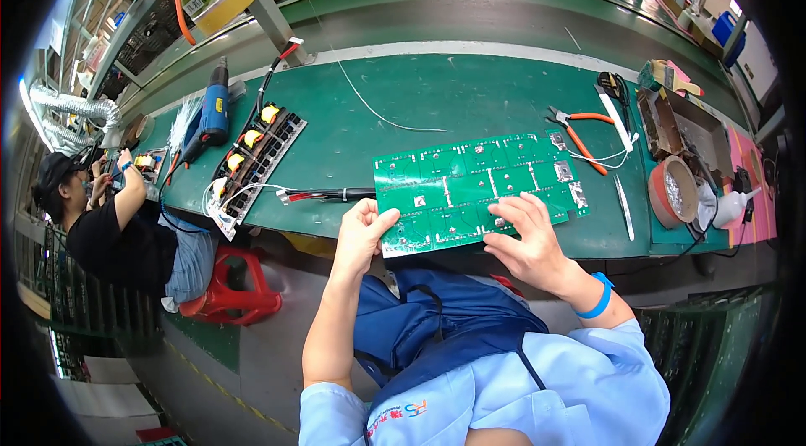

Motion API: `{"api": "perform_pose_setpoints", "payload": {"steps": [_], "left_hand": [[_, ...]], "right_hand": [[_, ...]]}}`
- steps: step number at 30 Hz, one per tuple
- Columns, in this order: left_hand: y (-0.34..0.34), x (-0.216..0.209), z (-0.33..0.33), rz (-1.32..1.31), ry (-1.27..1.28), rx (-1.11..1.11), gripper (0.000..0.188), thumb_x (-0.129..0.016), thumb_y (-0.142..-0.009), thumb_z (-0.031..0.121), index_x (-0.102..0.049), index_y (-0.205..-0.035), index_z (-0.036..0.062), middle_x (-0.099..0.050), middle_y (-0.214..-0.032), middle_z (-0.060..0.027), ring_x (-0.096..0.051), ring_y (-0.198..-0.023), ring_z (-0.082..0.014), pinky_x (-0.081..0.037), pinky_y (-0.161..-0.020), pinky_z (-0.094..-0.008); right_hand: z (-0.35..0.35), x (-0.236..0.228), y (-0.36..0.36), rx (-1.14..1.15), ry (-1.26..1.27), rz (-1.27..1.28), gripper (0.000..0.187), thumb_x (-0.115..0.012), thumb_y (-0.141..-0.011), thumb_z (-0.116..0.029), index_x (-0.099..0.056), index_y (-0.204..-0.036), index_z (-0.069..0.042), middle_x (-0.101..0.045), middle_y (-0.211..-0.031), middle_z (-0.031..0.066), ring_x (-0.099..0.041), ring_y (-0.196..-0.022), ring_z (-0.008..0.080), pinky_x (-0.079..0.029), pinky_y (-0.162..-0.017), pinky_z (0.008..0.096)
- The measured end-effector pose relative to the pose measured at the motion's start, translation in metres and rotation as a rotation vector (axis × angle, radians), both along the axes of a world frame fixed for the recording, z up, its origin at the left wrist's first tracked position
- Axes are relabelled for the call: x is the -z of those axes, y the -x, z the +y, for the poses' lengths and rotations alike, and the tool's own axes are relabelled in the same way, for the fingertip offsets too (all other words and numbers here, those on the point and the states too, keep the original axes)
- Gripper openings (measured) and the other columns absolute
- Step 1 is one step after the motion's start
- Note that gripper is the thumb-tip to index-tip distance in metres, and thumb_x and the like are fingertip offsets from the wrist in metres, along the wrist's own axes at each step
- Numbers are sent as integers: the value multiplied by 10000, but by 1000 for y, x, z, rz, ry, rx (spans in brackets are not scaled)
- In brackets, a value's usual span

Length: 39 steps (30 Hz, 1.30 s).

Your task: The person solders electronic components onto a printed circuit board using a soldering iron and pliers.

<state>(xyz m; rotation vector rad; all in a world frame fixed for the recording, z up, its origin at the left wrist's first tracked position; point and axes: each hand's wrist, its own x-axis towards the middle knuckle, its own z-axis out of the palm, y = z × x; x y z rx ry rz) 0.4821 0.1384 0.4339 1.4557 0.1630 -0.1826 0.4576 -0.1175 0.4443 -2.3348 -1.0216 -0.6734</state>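
A large green circuit board [470,186] with silvery solder spots is tilted over the bench's near edge, in front of me. My left hand [363,236] grips its left end, thumb on the upper face and fingers hidden behind it. Over the near right part lies my right hand [527,238], its bent fingertips and thumb apart on the upper face. Whether a small part sits under those fingertips, I cannot make out. A thick black cable [327,194] with red and black wire ends emerges from behind the board's left end.
To the right lie orange-handled cutters [583,139], tweezers [625,207], a round tub [672,190] and a bin [693,123]. An assembly with yellow-wrapped parts [256,156] and a blue heat gun [214,110] are on the left. Another person [117,236] sits at far left.
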Motion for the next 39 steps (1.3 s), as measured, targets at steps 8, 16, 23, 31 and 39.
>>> {"api": "perform_pose_setpoints", "payload": {"steps": [8,16,23,31,39], "left_hand": [[0,8,3,-42,-45,-26,146,-623,-756,127,-507,-794,46,-534,-597,3,-391,-401,-19,-245,-336,-165],[4,10,10,-38,-85,40,130,-590,-781,91,-464,-762,64,-525,-573,11,-376,-351,-10,-255,-301,-140],[4,6,7,-35,-94,41,125,-576,-786,82,-455,-774,56,-526,-574,6,-377,-349,-12,-257,-300,-139],[7,9,13,-11,-163,82,106,-554,-811,125,-474,-807,56,-539,-626,8,-401,-379,-8,-283,-310,-134],[5,0,12,8,-285,114,99,-563,-794,107,-493,-803,38,-530,-608,14,-403,-402,-16,-294,-351,-142]], "right_hand": [[-19,17,26,-138,-210,81,148,-678,-635,-126,-550,-678,-67,-550,-740,36,-541,-677,196,-422,-604,307],[-33,42,41,-12,-283,232,135,-651,-689,-134,-549,-687,-46,-560,-706,54,-550,-653,208,-436,-588,307],[-50,34,41,-28,-292,196,118,-654,-676,-112,-553,-670,-50,-564,-689,48,-554,-636,199,-440,-585,300],[-129,-9,-2,388,-246,65,94,-631,-673,-79,-562,-725,-41,-573,-721,88,-555,-695,256,-441,-642,350],[-142,-19,-100,280,-236,597,168,-526,-766,-139,-584,-850,-6,-588,-815,131,-564,-792,278,-434,-697,351]]}}
